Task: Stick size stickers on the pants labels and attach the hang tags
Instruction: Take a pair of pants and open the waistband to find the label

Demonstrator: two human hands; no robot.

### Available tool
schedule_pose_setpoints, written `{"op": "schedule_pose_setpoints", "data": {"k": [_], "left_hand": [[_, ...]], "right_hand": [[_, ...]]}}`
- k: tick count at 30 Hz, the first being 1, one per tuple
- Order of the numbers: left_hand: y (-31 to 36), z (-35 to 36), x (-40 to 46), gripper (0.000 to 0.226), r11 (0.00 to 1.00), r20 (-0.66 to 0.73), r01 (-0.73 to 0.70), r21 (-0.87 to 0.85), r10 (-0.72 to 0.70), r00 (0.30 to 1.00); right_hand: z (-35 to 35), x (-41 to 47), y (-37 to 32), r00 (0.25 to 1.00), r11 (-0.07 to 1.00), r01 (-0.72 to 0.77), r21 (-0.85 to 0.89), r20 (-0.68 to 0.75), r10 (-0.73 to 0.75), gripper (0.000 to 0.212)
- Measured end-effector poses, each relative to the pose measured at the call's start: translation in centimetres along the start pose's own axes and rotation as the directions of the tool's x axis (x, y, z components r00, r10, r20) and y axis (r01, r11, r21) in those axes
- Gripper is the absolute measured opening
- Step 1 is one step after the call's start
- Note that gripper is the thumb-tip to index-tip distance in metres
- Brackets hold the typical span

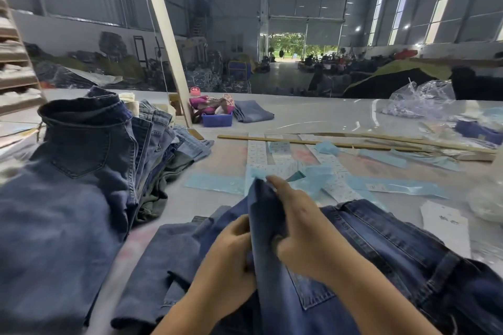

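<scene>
Near desk edge: both hands gripping raised fold of dark jeans (367, 253), long axis running away toward far edge. Left hand (231, 258) low, fingers curled into fabric; right hand (296, 223) higher, pinching fold's top, nearer the stickers. No label visible yet. Just beyond fold: size sticker sheets (275, 160) and blue backing strips (217, 183). Hang tags not identifiable. Left edge: stacked jeans pile (81, 158).
</scene>
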State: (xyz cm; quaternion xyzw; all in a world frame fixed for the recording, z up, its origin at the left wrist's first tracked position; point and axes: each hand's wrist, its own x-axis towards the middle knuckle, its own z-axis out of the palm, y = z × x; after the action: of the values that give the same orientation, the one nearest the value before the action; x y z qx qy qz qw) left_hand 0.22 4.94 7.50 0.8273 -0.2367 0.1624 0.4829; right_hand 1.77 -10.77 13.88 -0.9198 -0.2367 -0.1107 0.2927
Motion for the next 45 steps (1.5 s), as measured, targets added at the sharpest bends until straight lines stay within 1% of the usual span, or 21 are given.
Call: {"op": "schedule_pose_setpoints", "data": {"k": [1, 2, 4, 6, 8, 11, 13, 15, 19, 23, 25, 27, 29, 31, 33, 37, 39, 41, 42, 43, 45], "left_hand": [[-0.4, -0.6, 0.3, 0.030, 0.996, -0.078, 0.039, -0.074, -0.045, 0.996], [-1.0, -1.2, 0.6, 0.024, 0.999, -0.173, 0.025, -0.042, -0.032, 0.984], [-2.1, -3.0, 1.8, 0.045, 0.995, -0.296, 0.007, 0.101, 0.023, 0.955], [-2.8, -3.8, 2.9, 0.077, 0.988, -0.163, -0.007, 0.151, 0.032, 0.986], [-2.5, -3.5, 4.2, 0.088, 0.975, 0.055, -0.098, 0.202, 0.088, 0.995], [-1.6, -3.1, 6.3, 0.038, 0.923, 0.206, -0.293, 0.248, 0.245, 0.947], [-0.8, -4.0, 6.9, 0.026, 0.952, 0.189, -0.238, 0.194, 0.202, 0.961], [0.0, -6.3, 7.2, 0.024, 0.987, 0.163, -0.152, 0.053, 0.141, 0.976], [0.9, -10.5, 7.9, 0.018, 0.983, 0.201, -0.058, -0.175, 0.094, 0.975], [-2.8, -9.1, 8.6, 0.008, 0.977, 0.158, 0.189, 0.095, -0.202, 0.967], [-5.6, -7.5, 7.6, 0.011, 0.915, 0.057, 0.306, 0.262, -0.331, 0.942], [-7.4, -6.2, 5.8, 0.030, 0.818, -0.088, 0.421, 0.391, -0.423, 0.902], [-7.8, -5.6, 4.1, 0.052, 0.767, -0.199, 0.563, 0.308, -0.527, 0.826], [-7.4, -5.3, 2.7, 0.069, 0.752, -0.091, 0.650, 0.105, -0.644, 0.760], [-6.2, -5.2, 1.6, 0.071, 0.788, 0.031, 0.615, 0.028, -0.615, 0.788], [-5.8, -8.7, 2.0, 0.057, 0.834, -0.005, 0.437, -0.335, -0.466, 0.885], [-6.7, -10.7, 2.6, 0.057, 0.790, -0.005, 0.458, -0.408, -0.503, 0.864], [-8.2, -11.0, 2.7, 0.055, 0.747, -0.122, 0.606, -0.275, -0.652, 0.748], [-8.7, -10.4, 2.4, 0.053, 0.692, -0.230, 0.716, -0.098, -0.715, 0.660], [-9.1, -9.6, 2.1, 0.053, 0.627, -0.376, 0.770, 0.117, -0.690, 0.618], [-8.8, -7.4, 1.5, 0.067, 0.592, -0.531, 0.677, 0.436, -0.438, 0.725]], "right_hand": [[0.2, 0.4, 0.4, 1.000, 0.996, -0.004, 0.093, -0.015, 0.006, 0.052], [0.5, 0.5, 0.9, 0.999, 0.989, -0.007, 0.148, -0.030, 0.012, 0.031], [1.0, 0.2, 1.7, 1.000, 0.961, 0.000, 0.276, -0.020, 0.006, 0.023], [1.2, -0.2, 2.0, 1.000, 0.925, 0.025, 0.380, 0.005, -0.029, 0.021], [1.0, -0.2, 2.2, 0.997, 0.907, 0.063, 0.416, 0.009, -0.074, 0.019], [0.2, -0.1, 2.1, 0.996, 0.888, 0.090, 0.450, -0.021, -0.090, 0.024], [-0.7, 0.0, 2.0, 0.996, 0.895, 0.079, 0.439, -0.073, -0.052, 0.019], [-1.7, 0.5, 1.9, 0.989, 0.916, 0.057, 0.397, -0.147, 0.002, 0.013], [-2.0, 2.6, 2.0, 0.971, 0.982, 0.083, 0.172, -0.236, -0.041, 0.016], [1.8, 4.8, 4.0, 0.987, 0.995, -0.079, -0.066, -0.142, 0.069, 0.017], [4.0, 5.3, 5.4, 0.986, 0.954, -0.161, -0.255, -0.084, 0.144, 0.020], [5.3, 5.6, 6.4, 0.981, 0.923, -0.194, -0.333, -0.066, 0.182, 0.020], [5.6, 5.8, 6.8, 0.975, 0.925, -0.223, -0.307, -0.084, 0.207, 0.019], [5.6, 6.0, 6.7, 0.969, 0.928, -0.242, -0.282, -0.112, 0.219, 0.019], [5.6, 6.0, 6.0, 0.970, 0.948, -0.231, -0.220, -0.129, 0.207, 0.021], [5.1, 6.0, 3.7, 0.963, 0.990, -0.143, 0.012, -0.228, 0.142, 0.020], [5.3, 6.5, 2.8, 0.972, 0.994, -0.109, 0.007, -0.210, 0.108, 0.016], [6.1, 6.7, 3.0, 0.986, 0.973, -0.146, -0.179, -0.107, 0.128, 0.014], [6.9, 6.6, 3.4, 0.982, 0.925, -0.185, -0.332, -0.031, 0.185, 0.023], [7.8, 6.3, 4.0, 0.962, 0.858, -0.212, -0.467, 0.053, 0.267, 0.038], [9.6, 5.9, 5.1, 0.920, 0.790, -0.235, -0.566, 0.134, 0.370, 0.055]]}}
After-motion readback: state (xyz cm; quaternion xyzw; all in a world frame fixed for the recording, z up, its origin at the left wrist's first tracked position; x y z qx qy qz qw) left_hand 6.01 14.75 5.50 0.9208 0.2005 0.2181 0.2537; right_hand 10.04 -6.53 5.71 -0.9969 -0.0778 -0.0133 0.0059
